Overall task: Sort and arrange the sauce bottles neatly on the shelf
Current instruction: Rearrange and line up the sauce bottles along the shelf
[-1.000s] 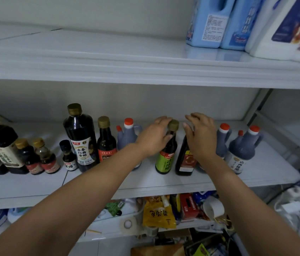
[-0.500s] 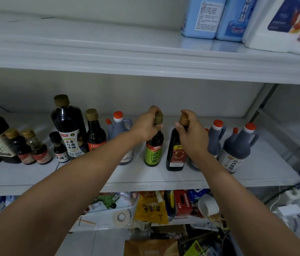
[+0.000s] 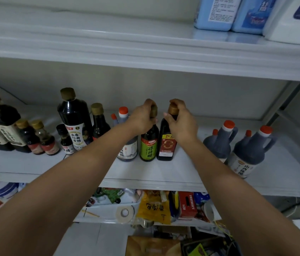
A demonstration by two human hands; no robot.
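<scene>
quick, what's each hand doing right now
Left hand: grips the neck of the green-label bottle.
Right hand: grips the neck of the red-label bottle, below its gold cap.

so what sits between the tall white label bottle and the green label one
In the head view: a gold-capped dark bottle and an orange-capped jug, both partly behind the left arm.

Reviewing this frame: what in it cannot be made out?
All in the head view:
Cap of the green-label bottle: mostly covered by the left hand's grip.
Grey jug: largely hidden behind the left forearm.
Blue detergent bottles: tops cut off by the upper edge.
Small print on the red-label bottle, held by the right hand: too blurred to read.
</scene>
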